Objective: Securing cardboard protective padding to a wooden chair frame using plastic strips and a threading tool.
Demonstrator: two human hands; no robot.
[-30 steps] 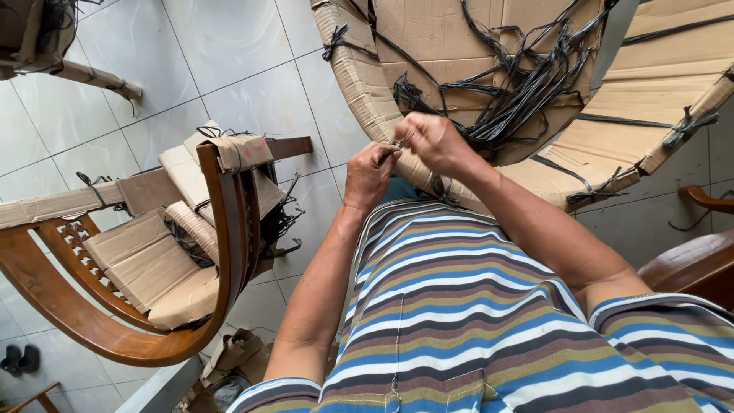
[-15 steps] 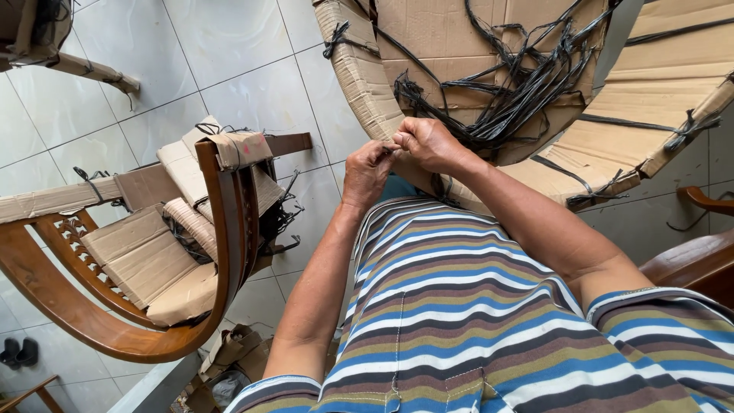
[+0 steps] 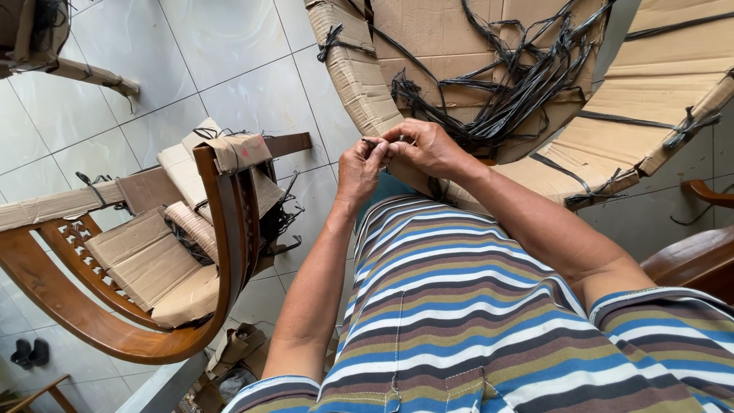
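Cardboard-wrapped chair point(image 3: 428, 46) right before me | black strap tangle point(image 3: 512, 92) lying on it | my left hand point(image 3: 359, 164) and right hand point(image 3: 424, 145) both pinching one strap end point(image 3: 372, 142) | risk: a hard tug could tear the cardboard.

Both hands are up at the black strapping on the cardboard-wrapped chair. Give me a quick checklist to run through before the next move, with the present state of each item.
1. Left hand on the black strap end: ok, fingertips pinch it.
2. Right hand on the same spot: ok, it meets the left hand there.
3. Knot or loose end between the fingers: cannot tell, fingers hide it.
4. Loose black strap bundle clear of the hands: not ok, it hangs tangled right beside them.
5. Cardboard wrap intact on the chair frame: ok.
6. Wooden chair at the left clear of the arms: ok, apart.
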